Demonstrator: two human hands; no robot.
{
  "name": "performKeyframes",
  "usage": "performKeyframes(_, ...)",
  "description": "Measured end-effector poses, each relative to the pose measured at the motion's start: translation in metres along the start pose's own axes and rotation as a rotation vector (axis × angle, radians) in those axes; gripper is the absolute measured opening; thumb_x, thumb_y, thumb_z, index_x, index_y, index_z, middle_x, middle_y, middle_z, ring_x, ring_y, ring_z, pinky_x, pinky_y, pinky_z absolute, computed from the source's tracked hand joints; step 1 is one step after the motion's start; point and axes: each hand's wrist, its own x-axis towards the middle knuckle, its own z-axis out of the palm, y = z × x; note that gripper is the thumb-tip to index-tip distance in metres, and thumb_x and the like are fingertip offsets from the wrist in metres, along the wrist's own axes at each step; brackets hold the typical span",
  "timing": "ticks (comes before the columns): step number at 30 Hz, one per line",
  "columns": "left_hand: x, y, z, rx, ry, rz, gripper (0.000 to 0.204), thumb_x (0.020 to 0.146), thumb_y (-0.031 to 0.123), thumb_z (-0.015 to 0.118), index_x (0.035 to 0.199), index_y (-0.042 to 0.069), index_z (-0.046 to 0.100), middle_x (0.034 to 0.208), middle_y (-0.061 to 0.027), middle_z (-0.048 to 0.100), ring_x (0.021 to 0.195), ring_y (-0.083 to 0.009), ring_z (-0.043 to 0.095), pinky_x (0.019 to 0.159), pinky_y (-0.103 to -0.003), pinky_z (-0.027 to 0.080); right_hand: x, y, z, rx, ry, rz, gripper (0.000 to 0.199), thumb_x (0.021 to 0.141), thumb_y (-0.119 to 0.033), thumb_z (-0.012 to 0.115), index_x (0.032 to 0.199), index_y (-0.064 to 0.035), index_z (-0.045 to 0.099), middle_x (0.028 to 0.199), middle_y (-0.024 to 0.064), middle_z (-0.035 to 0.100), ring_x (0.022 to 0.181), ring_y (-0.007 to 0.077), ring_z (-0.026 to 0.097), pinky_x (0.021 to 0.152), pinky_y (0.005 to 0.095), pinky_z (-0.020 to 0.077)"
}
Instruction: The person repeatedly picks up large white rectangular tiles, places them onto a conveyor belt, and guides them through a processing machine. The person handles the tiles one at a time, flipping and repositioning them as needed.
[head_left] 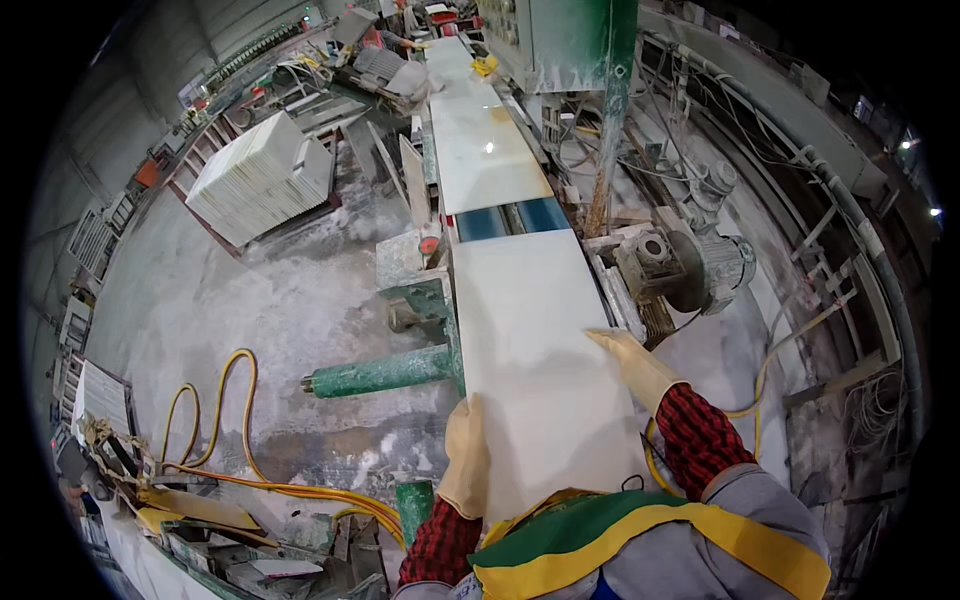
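A long white stone slab [530, 330] lies flat on the conveyor line in front of me, its near end close to my apron. My left hand [466, 462], in a cream glove, grips the slab's left edge near its near end. My right hand [636, 368], gloved alike, is at the right edge farther up, fingers reaching over the rim; their undersides are hidden. Beyond a short gap showing blue conveyor belt [542, 214], another pale slab [485, 150] with a wet, shiny top lies on the line.
A green metal pipe [385, 371] juts out left of the line. Electric motors [715, 272] stand on the right. Stacked white slabs [262, 178] stand at the far left. Yellow hoses [235, 400] run across the floor, near broken stone pieces [285, 567] at lower left.
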Motion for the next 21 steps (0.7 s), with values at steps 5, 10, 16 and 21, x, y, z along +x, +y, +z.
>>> performKeyframes(5, 0.043, 0.007, 0.001, 0.014, -0.107, -0.085, 0.064, 0.106, 0.057, 0.043, 0.134, 0.006, 0.07, 0.12, -0.0209, 0.075, 0.112, -0.04, 0.07, 0.097, -0.047, 0.051, 0.003, 0.008, 0.005, 0.076, 0.061, 0.062, 0.055, 0.095, 0.01, 0.055, 0.149, 0.0013, 0.059, 0.145, 0.0255, 0.063, 0.135, 0.0421, 0.06, 0.116, 0.0451, 0.0472)
performKeyframes(10, 0.073, 0.009, 0.013, -0.118, -0.066, -0.051, 0.051, 0.106, 0.035, 0.057, 0.147, 0.005, 0.059, 0.14, -0.0191, 0.066, 0.124, -0.0356, 0.065, 0.106, -0.045, 0.05, -0.067, 0.053, 0.057, 0.464, 0.025, 0.426, 0.05, 0.105, -0.03, 0.067, 0.146, -0.0011, 0.062, 0.129, 0.015, 0.071, 0.117, 0.0282, 0.067, 0.1, 0.04, 0.0534)
performKeyframes(16, 0.111, -0.003, 0.045, -0.3, 0.238, 0.337, 0.055, 0.099, -0.001, 0.063, 0.153, 0.0, 0.05, 0.139, -0.0194, 0.064, 0.13, -0.0316, 0.061, 0.114, -0.041, 0.047, -0.06, 0.063, 0.086, 0.727, 0.078, 0.932, 0.06, 0.104, -0.047, 0.07, 0.142, -0.0018, 0.064, 0.117, 0.0048, 0.068, 0.105, 0.0168, 0.062, 0.092, 0.0362, 0.0528)
performKeyframes(21, 0.128, 0.011, 0.042, -0.371, 0.097, 0.421, 0.055, 0.102, -0.003, 0.056, 0.156, 0.0, 0.048, 0.147, -0.021, 0.06, 0.137, -0.0325, 0.057, 0.116, -0.039, 0.044, -0.046, 0.087, 0.089, 0.603, -0.011, 0.967, 0.072, 0.101, -0.06, 0.066, 0.14, -0.0003, 0.065, 0.117, 0.0084, 0.071, 0.107, 0.0193, 0.064, 0.096, 0.0374, 0.0516)
